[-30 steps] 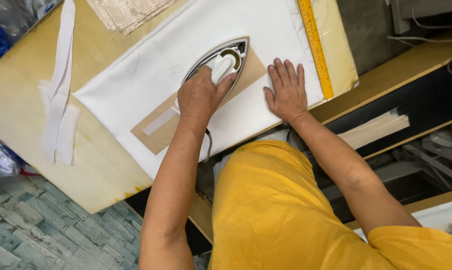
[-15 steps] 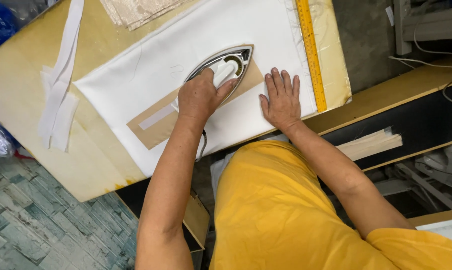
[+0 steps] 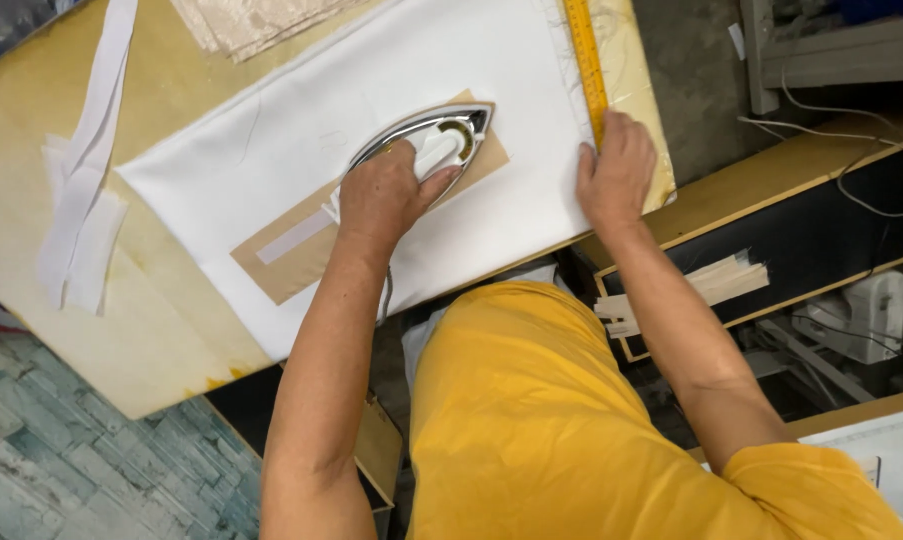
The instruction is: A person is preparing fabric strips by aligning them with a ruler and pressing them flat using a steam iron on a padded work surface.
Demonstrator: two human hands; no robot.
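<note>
My left hand grips the white handle of a chrome clothes iron. The iron rests flat on a brown paper strip, which lies across a white cloth spread on the yellowish pressing table. A narrow white band shows on the strip behind the iron. My right hand lies palm down at the cloth's right edge, fingertips touching a yellow ruler, and holds nothing.
White fabric strips lie on the table at the left. Folded beige patterned cloth sits at the top edge. A black and wood bench with cables stands to the right. Tiled floor shows at lower left.
My right hand has slid from the middle of the cloth to its right edge by the ruler. The iron and my left hand stay on the brown strip.
</note>
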